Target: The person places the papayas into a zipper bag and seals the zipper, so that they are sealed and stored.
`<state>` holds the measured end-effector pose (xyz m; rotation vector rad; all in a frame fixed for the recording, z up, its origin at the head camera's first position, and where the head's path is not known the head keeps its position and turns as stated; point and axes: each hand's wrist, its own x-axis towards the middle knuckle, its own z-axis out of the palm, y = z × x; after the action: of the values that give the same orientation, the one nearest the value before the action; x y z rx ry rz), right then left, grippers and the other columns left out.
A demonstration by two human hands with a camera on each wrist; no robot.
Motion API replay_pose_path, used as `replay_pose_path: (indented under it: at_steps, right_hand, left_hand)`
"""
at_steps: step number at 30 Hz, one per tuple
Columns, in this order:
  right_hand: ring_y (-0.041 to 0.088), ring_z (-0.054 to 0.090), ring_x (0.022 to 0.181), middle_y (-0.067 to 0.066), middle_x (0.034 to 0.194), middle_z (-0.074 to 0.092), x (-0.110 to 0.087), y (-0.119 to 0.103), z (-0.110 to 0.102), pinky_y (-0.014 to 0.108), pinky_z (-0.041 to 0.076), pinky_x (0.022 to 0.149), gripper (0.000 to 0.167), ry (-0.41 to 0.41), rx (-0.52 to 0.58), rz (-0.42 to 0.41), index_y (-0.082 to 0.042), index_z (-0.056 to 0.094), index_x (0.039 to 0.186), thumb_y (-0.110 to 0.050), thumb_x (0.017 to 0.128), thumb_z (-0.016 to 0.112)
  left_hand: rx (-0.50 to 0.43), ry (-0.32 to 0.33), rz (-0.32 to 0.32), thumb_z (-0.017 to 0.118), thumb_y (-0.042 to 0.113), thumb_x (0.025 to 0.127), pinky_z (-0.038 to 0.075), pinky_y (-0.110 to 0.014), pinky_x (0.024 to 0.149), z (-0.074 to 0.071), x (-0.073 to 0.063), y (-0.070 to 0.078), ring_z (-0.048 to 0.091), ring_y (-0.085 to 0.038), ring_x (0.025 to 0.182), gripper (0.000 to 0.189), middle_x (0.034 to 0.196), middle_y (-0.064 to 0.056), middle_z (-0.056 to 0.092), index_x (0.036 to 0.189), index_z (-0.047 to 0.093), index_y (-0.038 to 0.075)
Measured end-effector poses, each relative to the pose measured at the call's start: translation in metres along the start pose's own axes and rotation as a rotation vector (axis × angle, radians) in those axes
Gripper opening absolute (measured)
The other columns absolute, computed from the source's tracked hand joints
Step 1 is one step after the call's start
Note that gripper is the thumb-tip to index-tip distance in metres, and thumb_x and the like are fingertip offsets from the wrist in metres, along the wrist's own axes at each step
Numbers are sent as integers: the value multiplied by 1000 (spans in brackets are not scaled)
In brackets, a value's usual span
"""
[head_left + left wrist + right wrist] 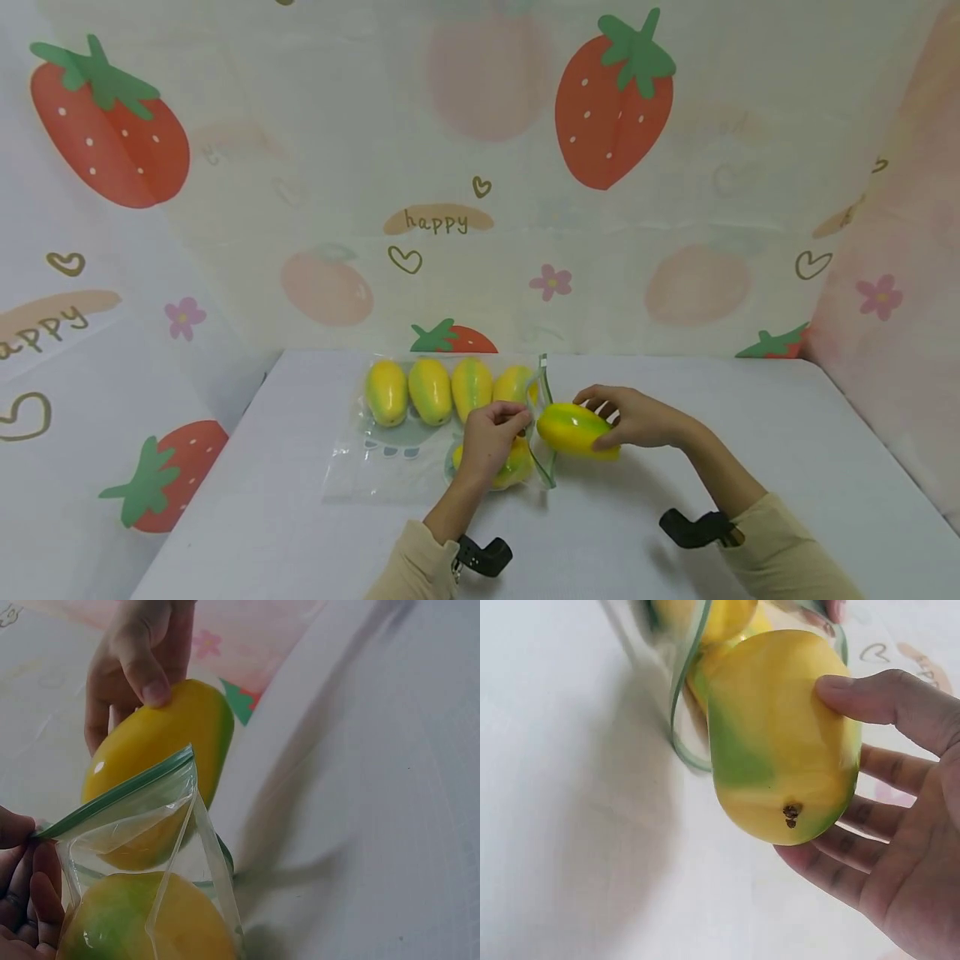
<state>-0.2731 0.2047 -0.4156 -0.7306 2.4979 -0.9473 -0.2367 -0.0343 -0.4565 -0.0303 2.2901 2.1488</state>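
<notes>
My right hand (639, 418) grips a yellow-green mango (573, 429) between thumb and fingers. One end of this mango is at the mouth of a clear zip bag (345, 475) with a green zip strip (112, 793). The right wrist view shows the brown stem mark on its other end, facing out of the opening. My left hand (491, 437) pinches the bag's upper edge at the zip. Several mangoes (387, 393) lie in a row along the far side inside the bag. Nearer, another bagged mango (142, 922) sits just inside the opening, partly hidden by my left hand in the head view.
The bag lies on a white table (247, 517). Behind the table hangs a cloth (480, 283) printed with strawberries, hearts and flowers. Black wrist cameras (486, 557) are strapped over both beige sleeves (420, 562).
</notes>
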Motion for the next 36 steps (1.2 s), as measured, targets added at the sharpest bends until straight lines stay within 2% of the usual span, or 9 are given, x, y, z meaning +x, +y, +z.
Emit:
replay_pose_path:
  at_steps: [7, 15, 23, 32, 36]
  right_hand:
    - [23, 58, 103, 10, 119, 61, 4, -5, 8, 41, 54, 91, 54, -52, -20, -33, -12, 55, 127, -14, 78, 76]
    - [23, 58, 103, 12, 118, 61, 7, -8, 8, 41, 54, 91, 54, -49, -26, -60, -10, 56, 127, -11, 77, 76]
    - [22, 57, 101, 9, 117, 62, 10, -8, 13, 36, 53, 88, 53, -74, -34, -84, -10, 58, 127, -12, 77, 75]
    - [23, 57, 106, 8, 126, 63, 22, -4, 32, 33, 55, 86, 53, -24, 1, -121, -11, 60, 128, -16, 79, 77]
    - [26, 59, 109, 9, 127, 63, 28, -6, 44, 39, 54, 90, 54, -5, 18, -142, -12, 60, 128, -18, 78, 79]
  left_hand:
    - [5, -2, -6, 68, 19, 91, 52, -22, 72, 1, -1, 0, 59, -9, 73, 23, 87, -5, 70, 101, 71, -1]
    - [19, 2, -16, 67, 20, 91, 52, -22, 72, 2, 4, -1, 59, -8, 74, 24, 88, -5, 70, 103, 71, 0]
    - [1, -4, 18, 68, 18, 91, 53, -22, 69, 4, 2, 5, 60, -9, 70, 23, 88, -9, 71, 101, 71, -2]
    - [15, 2, 15, 68, 19, 91, 51, -20, 67, 6, 1, 3, 56, -9, 69, 22, 84, -7, 69, 101, 72, 0]
    - [7, 1, 12, 69, 19, 90, 51, -20, 66, 7, 1, 3, 57, -8, 68, 22, 82, -6, 69, 100, 72, -1]
